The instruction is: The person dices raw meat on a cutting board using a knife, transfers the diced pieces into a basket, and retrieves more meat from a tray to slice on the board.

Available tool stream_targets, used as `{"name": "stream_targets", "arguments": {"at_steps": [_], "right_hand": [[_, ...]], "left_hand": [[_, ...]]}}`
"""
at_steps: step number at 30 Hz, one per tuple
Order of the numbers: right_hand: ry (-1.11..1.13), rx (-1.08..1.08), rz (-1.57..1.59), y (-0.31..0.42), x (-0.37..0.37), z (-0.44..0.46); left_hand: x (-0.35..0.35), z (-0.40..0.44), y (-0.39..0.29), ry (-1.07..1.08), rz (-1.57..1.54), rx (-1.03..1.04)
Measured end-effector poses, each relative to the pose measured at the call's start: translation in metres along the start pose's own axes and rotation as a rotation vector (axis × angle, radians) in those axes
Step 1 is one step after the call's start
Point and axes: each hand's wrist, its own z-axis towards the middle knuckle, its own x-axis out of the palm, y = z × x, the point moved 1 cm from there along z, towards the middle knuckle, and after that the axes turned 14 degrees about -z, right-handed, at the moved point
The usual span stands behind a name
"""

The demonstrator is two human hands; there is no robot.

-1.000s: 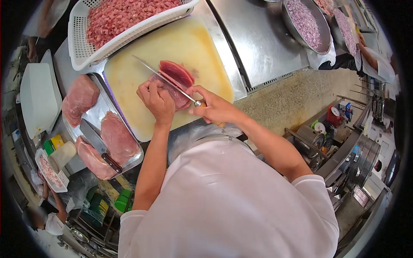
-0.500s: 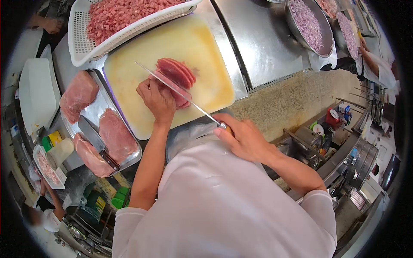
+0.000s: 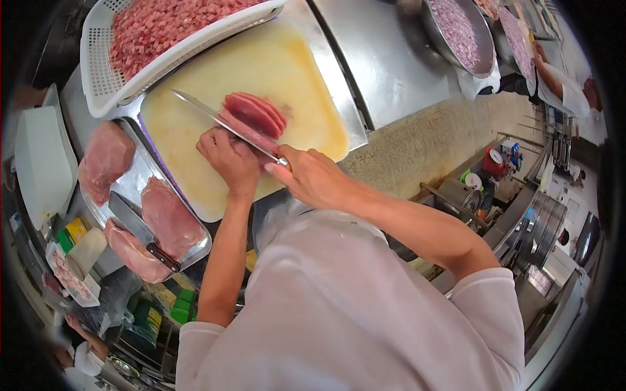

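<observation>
On the yellowed cutting board (image 3: 300,78) lies a piece of red meat (image 3: 244,127), with several slices leaning together at its far side. My left hand (image 3: 228,159), fingers curled, presses on the near part of the meat. In my right hand (image 3: 310,176) is the handle of a long knife (image 3: 208,112), its blade lying across the meat just beyond my left fingers. The tip points to the upper left, over the board.
A white basket (image 3: 98,65) of diced meat stands beyond the board. Left is a metal tray (image 3: 134,173) with large meat pieces and a second knife (image 3: 140,228). Bowls (image 3: 486,62) of chopped purplish food stand upper right. Other people (image 3: 564,85) are at right and lower left.
My right hand first drew the knife back toward the lower right, then pushed it forward to the upper left. More slices now lean at the far side of the meat.
</observation>
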Motion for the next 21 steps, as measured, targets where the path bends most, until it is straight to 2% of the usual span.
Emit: {"name": "stream_targets", "arguments": {"at_steps": [3,6,12,15,18,21], "right_hand": [[-0.020,-0.036,-0.042,-0.002,0.000,-0.014],[0.142,0.063,0.083,0.006,-0.023,-0.048],[-0.057,-0.088,-0.048,-0.015,0.021,0.003],[0.121,0.032,0.101,0.009,-0.016,-0.033],[0.082,0.013,0.054,-0.008,-0.002,-0.046],[0.071,0.011,0.033,-0.013,0.013,-0.009]], "left_hand": [[0.005,-0.004,0.004,0.000,-0.015,-0.015],[0.007,-0.013,-0.001,-0.019,-0.026,-0.018],[0.001,-0.001,-0.002,-0.053,0.009,0.019],[0.001,0.008,-0.003,-0.042,-0.015,0.021],[0.006,0.012,-0.001,-0.081,-0.008,0.051],[0.002,0.009,0.003,-0.079,0.017,0.064]]}}
